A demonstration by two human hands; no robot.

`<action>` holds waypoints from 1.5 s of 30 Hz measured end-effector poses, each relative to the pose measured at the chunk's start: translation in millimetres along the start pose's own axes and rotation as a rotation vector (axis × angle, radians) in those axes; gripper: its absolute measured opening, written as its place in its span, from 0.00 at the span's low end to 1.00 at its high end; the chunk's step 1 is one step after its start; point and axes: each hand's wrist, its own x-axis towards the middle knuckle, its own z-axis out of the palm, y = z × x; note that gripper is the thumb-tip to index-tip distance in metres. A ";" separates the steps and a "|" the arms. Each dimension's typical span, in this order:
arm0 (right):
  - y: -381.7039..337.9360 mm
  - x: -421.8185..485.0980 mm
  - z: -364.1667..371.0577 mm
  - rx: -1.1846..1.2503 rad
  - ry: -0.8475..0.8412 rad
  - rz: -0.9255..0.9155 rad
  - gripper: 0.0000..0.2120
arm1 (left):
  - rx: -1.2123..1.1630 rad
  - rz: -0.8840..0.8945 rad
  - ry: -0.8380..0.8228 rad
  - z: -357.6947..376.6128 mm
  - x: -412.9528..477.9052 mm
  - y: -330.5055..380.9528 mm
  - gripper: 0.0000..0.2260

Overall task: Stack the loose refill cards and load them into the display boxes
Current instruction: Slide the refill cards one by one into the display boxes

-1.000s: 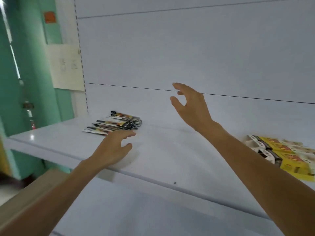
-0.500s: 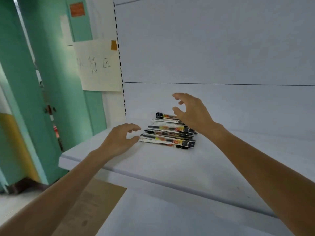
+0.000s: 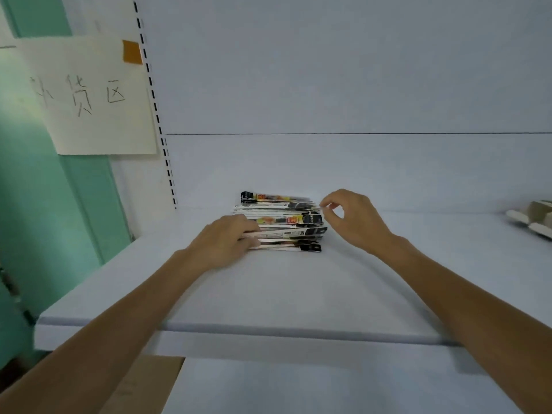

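White-and-black refill cards (image 3: pixel 283 222) lie on the shelf (image 3: pixel 298 294), left of its middle and close to the back panel (image 3: pixel 328 70). They form a loose, overlapping row, long edges running left to right, black header ends on the right. Print too blurred to read.

Left hand (image 3: pixel 222 240): laid over the left ends of the nearer cards, knuckles up, forearm crossing the shelf's front edge. One card edge shows between two of the digits. Gripping or only pressing down: cannot tell.

Right hand (image 3: pixel 355 222): at the right end of the row, raised a little above the shelf. Thumb and forefinger tips (image 3: pixel 324 204) pinch together on the right end of a card near the back of the row; remaining fingers curled in behind.

Display boxes (image 3: pixel 534 219): far right on the same shelf, well apart from the cards, cut off by the frame edge. Only pale cardboard parts show.

Surroundings: slotted upright (image 3: pixel 155 109) at the left end of the back panel. Paper sign (image 3: pixel 89 97) with handwritten characters beside it, fixed with orange tape (image 3: pixel 131 51) at its top right corner. Green wall (image 3: pixel 35 204) behind and below the sign. Brown cardboard (image 3: pixel 143 383) below the shelf, lower left.
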 end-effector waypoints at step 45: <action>-108.7 20.3 39.1 0.654 0.224 0.138 0.13 | -0.952 -0.058 -0.165 -8.8 -12.4 33.6 0.07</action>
